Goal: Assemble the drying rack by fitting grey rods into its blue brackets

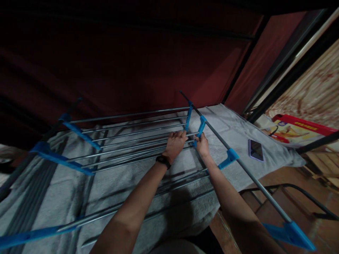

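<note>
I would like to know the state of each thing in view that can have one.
Metal rack: rods set in blue brackets
Grey cloth: spread out, wrinkled
Smartphone: face up, screen dark
Black wristband: worn on left wrist
Left hand: palm down at the rods
Right hand: fingers at a bracket

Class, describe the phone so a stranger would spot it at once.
Start at the grey cloth under the rack. On the cloth's right, between the rack and the red packaging, lies the phone. Its dark screen and lilac edge set it apart from the rack's blue joints.
</note>
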A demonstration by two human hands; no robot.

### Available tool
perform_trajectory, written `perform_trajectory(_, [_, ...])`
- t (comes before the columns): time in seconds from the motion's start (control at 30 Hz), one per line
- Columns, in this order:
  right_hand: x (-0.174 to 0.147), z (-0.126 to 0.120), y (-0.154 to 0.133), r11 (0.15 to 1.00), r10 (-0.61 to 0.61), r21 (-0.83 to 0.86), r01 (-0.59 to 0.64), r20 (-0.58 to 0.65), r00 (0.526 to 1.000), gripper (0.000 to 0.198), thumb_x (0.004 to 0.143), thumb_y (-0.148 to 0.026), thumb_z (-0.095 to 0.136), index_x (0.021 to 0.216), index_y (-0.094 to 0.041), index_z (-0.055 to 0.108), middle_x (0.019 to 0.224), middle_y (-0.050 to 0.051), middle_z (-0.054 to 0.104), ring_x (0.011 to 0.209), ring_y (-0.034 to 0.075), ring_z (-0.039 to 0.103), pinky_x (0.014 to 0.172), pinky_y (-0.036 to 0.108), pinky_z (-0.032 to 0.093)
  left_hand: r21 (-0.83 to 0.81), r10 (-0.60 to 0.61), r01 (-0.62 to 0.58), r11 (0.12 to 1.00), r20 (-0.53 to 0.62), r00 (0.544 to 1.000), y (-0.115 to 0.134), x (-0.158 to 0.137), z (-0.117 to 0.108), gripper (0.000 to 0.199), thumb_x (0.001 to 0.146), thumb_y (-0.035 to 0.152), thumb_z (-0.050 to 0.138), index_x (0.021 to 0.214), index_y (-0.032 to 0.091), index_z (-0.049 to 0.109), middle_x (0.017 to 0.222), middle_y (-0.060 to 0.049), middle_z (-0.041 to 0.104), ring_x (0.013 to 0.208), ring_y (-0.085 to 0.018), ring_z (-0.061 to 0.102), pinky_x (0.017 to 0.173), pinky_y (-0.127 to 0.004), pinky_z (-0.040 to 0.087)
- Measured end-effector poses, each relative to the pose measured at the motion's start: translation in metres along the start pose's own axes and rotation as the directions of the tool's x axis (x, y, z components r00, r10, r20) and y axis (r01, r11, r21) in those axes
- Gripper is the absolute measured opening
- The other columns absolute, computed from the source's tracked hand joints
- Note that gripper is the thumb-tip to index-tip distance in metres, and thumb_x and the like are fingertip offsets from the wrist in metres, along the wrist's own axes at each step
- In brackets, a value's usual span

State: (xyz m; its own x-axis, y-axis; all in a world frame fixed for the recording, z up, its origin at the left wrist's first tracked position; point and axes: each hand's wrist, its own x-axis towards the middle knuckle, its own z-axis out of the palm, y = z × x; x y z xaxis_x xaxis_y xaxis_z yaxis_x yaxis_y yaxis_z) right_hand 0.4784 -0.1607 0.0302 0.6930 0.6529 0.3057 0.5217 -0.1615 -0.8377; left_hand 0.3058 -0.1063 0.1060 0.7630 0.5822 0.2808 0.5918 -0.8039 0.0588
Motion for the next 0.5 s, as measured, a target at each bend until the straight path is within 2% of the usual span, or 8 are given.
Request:
perform_trajectory(0.07, [0.0, 0.0, 0.002, 1.0, -0.01, 0.003, 0.01, 0.003, 1.0, 0.012, 0.083, -0.031, 0.049, 0.093, -0.025, 0.053, 0.089, 0.008, 0.071, 0.086, 0.025, 0.063, 0.082, 0.035, 0.049, 0.01, -0.015, 0.016, 1.0, -0.041, 0.999, -0.006, -0.012, -0.001, 0.043, 0.109, 0.035, 0.042, 0.147, 0.018, 0.052, 0.129, -0.014, 0.068, 0.123, -0.027, 0.062, 0.109, -0.041, 0.04])
perform_trajectory(0.17, [0.001, 0.0, 0.006, 1.0, -0.03, 0.009, 0.03, 0.007, 1.0, 0.016, 0.082, -0.031, 0.049, 0.096, -0.024, 0.055, 0.097, 0.011, 0.073, 0.094, 0.026, 0.065, 0.085, 0.036, 0.049, 0.02, -0.068, 0.069, 0.997, -0.059, 0.996, -0.025, -0.033, -0.001, 0.045, 0.109, 0.037, 0.04, 0.147, 0.017, 0.053, 0.127, -0.014, 0.069, 0.119, -0.027, 0.062, 0.106, -0.041, 0.04])
perform_trajectory(0.33, [0.001, 0.001, 0.011, 0.999, -0.014, -0.037, 0.014, -0.004, 1.0, 0.02, 0.081, -0.034, 0.049, 0.096, -0.024, 0.058, 0.091, 0.01, 0.072, 0.087, 0.026, 0.064, 0.082, 0.037, 0.049, 0.051, -0.124, 0.127, 0.991, -0.059, 0.991, -0.059, -0.058, -0.004, 0.041, 0.11, 0.038, 0.04, 0.138, 0.016, 0.06, 0.118, -0.014, 0.072, 0.112, -0.027, 0.064, 0.098, -0.041, 0.043])
perform_trajectory(0.5, [0.0, 0.0, 0.013, 0.999, -0.032, -0.028, 0.032, -0.011, 0.999, 0.024, 0.08, -0.034, 0.05, 0.099, -0.023, 0.06, 0.092, 0.01, 0.072, 0.089, 0.027, 0.065, 0.082, 0.038, 0.049, 0.07, -0.106, 0.108, 0.992, -0.033, 0.994, -0.067, -0.06, -0.007, 0.031, 0.109, 0.032, 0.043, 0.117, 0.015, 0.067, 0.109, -0.014, 0.073, 0.108, -0.027, 0.065, 0.097, -0.04, 0.043])
